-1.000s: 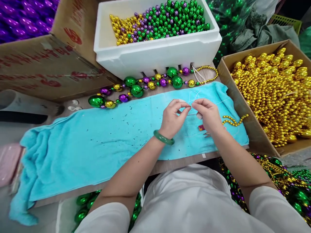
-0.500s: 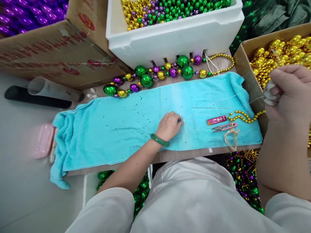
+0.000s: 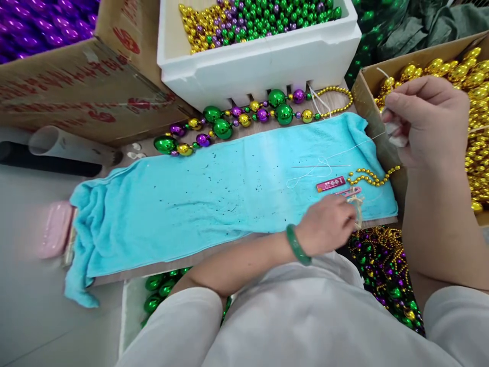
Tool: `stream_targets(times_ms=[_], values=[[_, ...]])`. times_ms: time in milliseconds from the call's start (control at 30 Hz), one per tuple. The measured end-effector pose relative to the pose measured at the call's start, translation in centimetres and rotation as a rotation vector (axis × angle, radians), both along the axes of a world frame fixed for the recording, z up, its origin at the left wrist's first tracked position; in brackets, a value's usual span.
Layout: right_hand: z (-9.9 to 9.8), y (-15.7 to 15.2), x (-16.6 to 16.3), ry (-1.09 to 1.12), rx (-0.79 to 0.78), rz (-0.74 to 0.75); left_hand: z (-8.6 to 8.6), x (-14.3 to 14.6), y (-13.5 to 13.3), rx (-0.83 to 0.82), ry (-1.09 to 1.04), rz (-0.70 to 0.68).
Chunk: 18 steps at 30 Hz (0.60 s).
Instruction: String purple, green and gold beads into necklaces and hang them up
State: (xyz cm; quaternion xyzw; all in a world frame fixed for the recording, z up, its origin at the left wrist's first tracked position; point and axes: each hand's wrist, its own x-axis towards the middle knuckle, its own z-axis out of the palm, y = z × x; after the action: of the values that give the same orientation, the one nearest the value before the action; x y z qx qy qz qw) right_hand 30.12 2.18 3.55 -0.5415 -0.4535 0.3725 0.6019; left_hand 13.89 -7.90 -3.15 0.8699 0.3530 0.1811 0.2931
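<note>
My right hand point(image 3: 430, 120) is raised at the right, its fingers pinched closed on a white thread point(image 3: 367, 141) that runs down to the towel. White wraps cover some of its fingertips. My left hand point(image 3: 328, 224), with a green bangle point(image 3: 298, 244) on the wrist, is over the towel's front edge with curled fingers. Those fingers are beside the pink-handled thread snips point(image 3: 352, 191) and a loop of pale twine point(image 3: 358, 210); what they hold is hidden. Behind them lie a pink packet point(image 3: 330, 184), a long needle point(image 3: 332, 166) and a short strand of gold beads point(image 3: 372, 177).
Dark specks dot the turquoise towel point(image 3: 214, 204). Behind it lies a green, purple and gold bead necklace point(image 3: 244, 120). A white foam box point(image 3: 260, 66) of beads, a carton point(image 3: 64, 86) of purple beads and a carton point(image 3: 367, 86) of gold beads surround the table.
My left hand has moved right, from the towel's middle to the snips and twine. My right hand appears further left in the view, still pinching thread; the whole view has shifted slightly.
</note>
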Motion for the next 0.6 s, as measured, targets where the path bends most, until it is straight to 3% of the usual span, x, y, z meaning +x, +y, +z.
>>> stream_targets(times_ms=[133,233,333,500,600], values=[[1.2,0.0,-0.1,-0.094,0.045,-0.024,-1.9,5.2,-2.0,0.137,0.078,-0.235],[1.1,-0.2,0.4,-0.125,0.060,-0.025,-2.7,5.7,-1.2,0.237,0.109,-0.279],[0.4,-0.4,1.3,-0.124,0.041,-0.054,-2.4,4.1,1.8,0.311,0.132,-0.150],[-0.8,-1.0,2.1,-0.117,0.028,-0.037,-1.3,1.8,9.0,0.324,0.170,0.136],[-1.2,-1.7,1.7,-0.127,0.017,0.024,-1.7,2.3,12.0,0.272,0.255,0.149]])
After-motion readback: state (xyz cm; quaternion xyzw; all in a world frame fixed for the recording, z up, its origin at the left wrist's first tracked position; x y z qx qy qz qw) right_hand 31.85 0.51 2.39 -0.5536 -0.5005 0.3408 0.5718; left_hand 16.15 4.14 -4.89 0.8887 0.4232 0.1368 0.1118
